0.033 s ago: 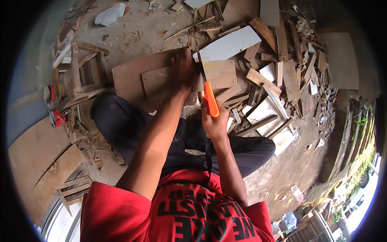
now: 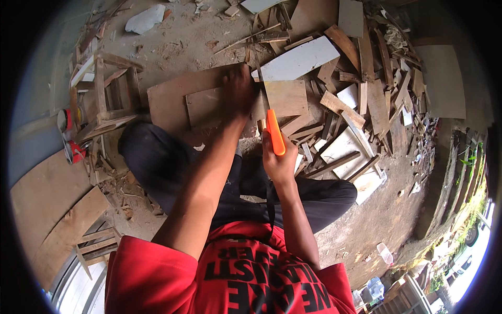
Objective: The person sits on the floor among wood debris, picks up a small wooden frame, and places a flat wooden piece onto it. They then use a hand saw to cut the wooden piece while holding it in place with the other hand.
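A handsaw with an orange handle [image 2: 275,135] is gripped in my right hand [image 2: 281,163]. Its thin blade points away from me and lies against the right end of a brown wooden board [image 2: 204,109]. My left hand [image 2: 239,90] bears down on that board just left of the blade, fingers bent and partly lost in shadow. Beneath it rests a larger brown panel [image 2: 167,102]. Right of the blade is a light plywood piece [image 2: 286,98], and beyond that a white board [image 2: 300,56]. Where the teeth meet the wood is too dark to make out.
Scrap wood [image 2: 374,104] is heaped along the right. A wooden frame [image 2: 100,86] stands at the left, with a red roll-like object [image 2: 76,153] beside it. My bent legs [image 2: 154,162] flank the work. Large panels [image 2: 49,193] lean at the lower left.
The saw and my right hand have shifted slightly toward me. My left hand stays on the board.
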A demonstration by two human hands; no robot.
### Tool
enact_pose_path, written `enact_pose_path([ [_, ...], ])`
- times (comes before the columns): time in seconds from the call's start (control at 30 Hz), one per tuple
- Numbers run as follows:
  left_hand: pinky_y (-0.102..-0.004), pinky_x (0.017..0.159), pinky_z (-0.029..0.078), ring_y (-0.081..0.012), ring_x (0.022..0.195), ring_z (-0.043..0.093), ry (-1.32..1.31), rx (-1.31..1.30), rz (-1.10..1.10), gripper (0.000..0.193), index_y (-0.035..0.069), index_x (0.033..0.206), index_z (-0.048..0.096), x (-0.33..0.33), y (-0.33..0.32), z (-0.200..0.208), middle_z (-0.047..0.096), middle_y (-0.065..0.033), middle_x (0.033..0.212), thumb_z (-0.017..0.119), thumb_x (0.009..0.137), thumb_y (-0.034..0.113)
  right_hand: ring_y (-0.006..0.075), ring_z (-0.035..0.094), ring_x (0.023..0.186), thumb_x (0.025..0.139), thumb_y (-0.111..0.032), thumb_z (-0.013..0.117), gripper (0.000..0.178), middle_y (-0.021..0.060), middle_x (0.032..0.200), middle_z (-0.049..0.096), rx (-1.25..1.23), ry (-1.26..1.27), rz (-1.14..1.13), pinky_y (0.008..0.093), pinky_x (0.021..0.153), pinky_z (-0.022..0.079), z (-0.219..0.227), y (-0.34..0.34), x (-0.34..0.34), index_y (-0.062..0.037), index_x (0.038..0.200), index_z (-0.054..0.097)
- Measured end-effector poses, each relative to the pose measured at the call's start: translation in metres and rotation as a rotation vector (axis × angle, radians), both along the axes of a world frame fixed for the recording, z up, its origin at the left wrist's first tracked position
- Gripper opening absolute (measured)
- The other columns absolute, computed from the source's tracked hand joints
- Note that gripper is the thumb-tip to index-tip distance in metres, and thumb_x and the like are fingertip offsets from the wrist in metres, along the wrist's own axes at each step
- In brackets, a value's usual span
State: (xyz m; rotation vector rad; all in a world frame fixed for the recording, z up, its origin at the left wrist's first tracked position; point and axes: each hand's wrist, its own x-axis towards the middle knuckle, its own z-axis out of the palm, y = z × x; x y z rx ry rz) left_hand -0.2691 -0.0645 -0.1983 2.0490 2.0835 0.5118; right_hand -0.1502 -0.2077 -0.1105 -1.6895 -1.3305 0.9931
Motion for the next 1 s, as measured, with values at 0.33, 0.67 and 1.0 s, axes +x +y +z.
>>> enact_pose_path([
  [0.33, -0.0477, 0.087, 0.043, -0.0321, 0.101, 0.059, -0.132, 0.216, -0.051, 0.023, 0.008, 0.108, 0.055, 0.005, 0.016, -0.022, 0.066, -0.0134, 0.099, 0.061, 0.086, 0.012, 0.0290, 0.055, 0.047, 0.088, -0.010, 0.064, 0.017, 0.0111, 0.058, 0.053, 0.090, -0.029, -0.200, 0.0341, 0.048, 0.043, -0.015, -0.181, 0.054, -0.0004, 0.075, 0.058],
  [0.67, -0.0598, 0.117, 0.017, -0.0351, 0.143, 0.031, 0.039, 0.107, -0.402, 0.097, 0.005, 0.147, 0.040, -0.029, -0.036, -0.011, 0.035, -0.0180, 0.153, 0.064, 0.079, 0.070, 0.0050, 0.044, 0.055, 0.100, -0.020, 0.060, 0.026, -0.0024, 0.062, 0.049, 0.165, 0.103, -0.376, 0.0230, 0.050, 0.034, -0.026, -0.159, 0.062, 0.0015, 0.085, 0.058],
  [1.0, -0.0626, 0.118, 0.011, -0.0366, 0.144, 0.031, -0.174, 0.127, -0.342, 0.070, 0.002, 0.136, 0.049, -0.025, -0.082, -0.025, 0.041, -0.0173, 0.149, 0.062, 0.090, 0.052, 0.0091, 0.045, 0.051, 0.091, -0.013, 0.070, 0.027, 0.0071, 0.058, 0.048, 0.203, 0.139, -0.213, 0.0282, 0.048, 0.038, -0.026, -0.169, 0.063, -0.0010, 0.075, 0.053],
])
